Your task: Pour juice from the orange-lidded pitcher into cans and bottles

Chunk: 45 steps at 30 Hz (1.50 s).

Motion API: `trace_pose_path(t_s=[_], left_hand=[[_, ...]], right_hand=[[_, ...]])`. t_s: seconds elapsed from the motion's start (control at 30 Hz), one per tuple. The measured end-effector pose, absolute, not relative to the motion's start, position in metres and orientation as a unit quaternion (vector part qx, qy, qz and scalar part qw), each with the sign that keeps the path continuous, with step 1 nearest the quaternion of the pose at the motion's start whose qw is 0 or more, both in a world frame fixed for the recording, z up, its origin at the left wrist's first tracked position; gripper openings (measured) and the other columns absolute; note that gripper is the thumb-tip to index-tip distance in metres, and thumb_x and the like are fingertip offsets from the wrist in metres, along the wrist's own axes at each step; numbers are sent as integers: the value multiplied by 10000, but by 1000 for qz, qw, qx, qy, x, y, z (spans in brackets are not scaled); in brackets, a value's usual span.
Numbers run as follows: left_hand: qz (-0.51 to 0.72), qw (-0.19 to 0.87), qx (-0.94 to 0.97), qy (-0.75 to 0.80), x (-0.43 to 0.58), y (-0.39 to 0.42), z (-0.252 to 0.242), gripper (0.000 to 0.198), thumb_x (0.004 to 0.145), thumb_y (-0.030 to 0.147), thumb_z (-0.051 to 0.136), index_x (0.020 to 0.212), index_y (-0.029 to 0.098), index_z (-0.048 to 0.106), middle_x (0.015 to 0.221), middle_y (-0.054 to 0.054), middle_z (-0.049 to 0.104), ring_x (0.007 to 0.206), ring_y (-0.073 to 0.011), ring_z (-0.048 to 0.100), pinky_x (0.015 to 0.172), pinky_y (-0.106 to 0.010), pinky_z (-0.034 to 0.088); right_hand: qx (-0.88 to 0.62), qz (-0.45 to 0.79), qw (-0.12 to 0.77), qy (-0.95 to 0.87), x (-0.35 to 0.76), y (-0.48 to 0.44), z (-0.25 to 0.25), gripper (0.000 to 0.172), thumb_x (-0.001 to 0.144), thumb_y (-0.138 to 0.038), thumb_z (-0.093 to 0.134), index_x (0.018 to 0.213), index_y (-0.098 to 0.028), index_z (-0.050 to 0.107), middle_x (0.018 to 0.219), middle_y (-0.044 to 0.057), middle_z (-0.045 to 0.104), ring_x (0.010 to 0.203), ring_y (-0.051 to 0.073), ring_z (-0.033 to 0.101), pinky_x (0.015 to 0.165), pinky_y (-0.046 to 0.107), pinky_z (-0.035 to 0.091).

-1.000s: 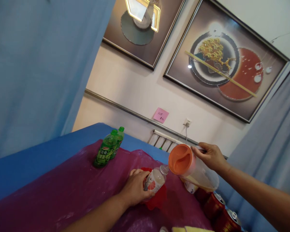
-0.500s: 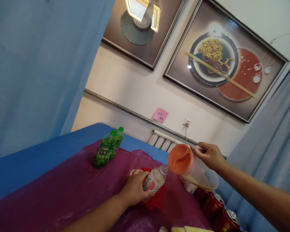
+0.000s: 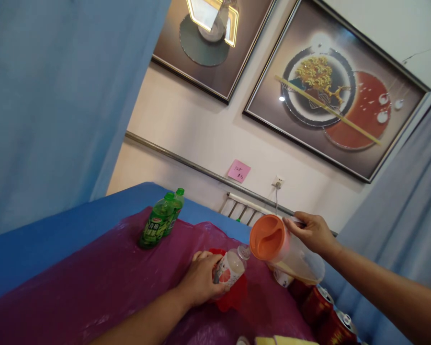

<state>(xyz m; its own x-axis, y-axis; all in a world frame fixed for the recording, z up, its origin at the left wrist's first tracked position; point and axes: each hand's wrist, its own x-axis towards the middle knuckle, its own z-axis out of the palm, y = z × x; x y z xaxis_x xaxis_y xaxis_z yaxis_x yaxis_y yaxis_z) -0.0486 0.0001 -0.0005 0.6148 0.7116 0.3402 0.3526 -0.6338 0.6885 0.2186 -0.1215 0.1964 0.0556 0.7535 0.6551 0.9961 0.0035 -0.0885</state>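
My left hand (image 3: pixel 201 279) is wrapped around a small clear bottle (image 3: pixel 232 266) with a pink label, which stands uncapped over a red tray (image 3: pixel 233 296). My right hand (image 3: pixel 311 232) grips the handle of a clear pitcher (image 3: pixel 290 251) with an orange lid (image 3: pixel 267 236). The pitcher is tipped towards the bottle's mouth, its spout just above it, and a pale yellowish liquid lies in its lower side.
Two green bottles (image 3: pixel 158 224) stand at the far left of the purple sheet (image 3: pixel 93 287) on the blue table (image 3: pixel 50 235). Red cans (image 3: pixel 323 311) lie at the right edge. Blue curtains (image 3: pixel 50 96) hang on both sides. Framed pictures (image 3: pixel 330 91) are on the wall.
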Motion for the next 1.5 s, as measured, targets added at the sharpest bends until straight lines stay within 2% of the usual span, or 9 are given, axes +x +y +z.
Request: trace_pose_path(t_s=[0.6, 1.2, 1.5], left_hand=[[304, 285, 856, 305, -50, -1, 1, 521, 593, 445, 816, 1074, 280, 700, 1030, -26, 677, 1044, -280, 576, 980, -367, 370], [302, 285, 860, 295, -51, -1, 3, 478, 600, 439, 815, 1039, 287, 702, 988, -17, 676, 1016, -275, 580, 960, -367, 365], [298, 288, 857, 306, -51, -4, 5, 520, 589, 439, 805, 1073, 283, 701, 1024, -25, 678, 1037, -289, 579, 960, -362, 380]], right_hand=[[-677, -220, 277, -645, 219, -123, 197, 573, 860, -656, 537, 577, -238, 265, 545, -67, 213, 518, 96, 235, 477, 249, 199], [-664, -229, 279, -654, 218, -123, 195, 560, 875, -616, 552, 574, -239, 269, 529, -70, 219, 500, 93, 239, 463, 246, 206], [-672, -218, 276, -651, 218, -123, 196, 561, 869, -633, 547, 578, -240, 273, 542, -69, 219, 513, 97, 236, 473, 250, 210]])
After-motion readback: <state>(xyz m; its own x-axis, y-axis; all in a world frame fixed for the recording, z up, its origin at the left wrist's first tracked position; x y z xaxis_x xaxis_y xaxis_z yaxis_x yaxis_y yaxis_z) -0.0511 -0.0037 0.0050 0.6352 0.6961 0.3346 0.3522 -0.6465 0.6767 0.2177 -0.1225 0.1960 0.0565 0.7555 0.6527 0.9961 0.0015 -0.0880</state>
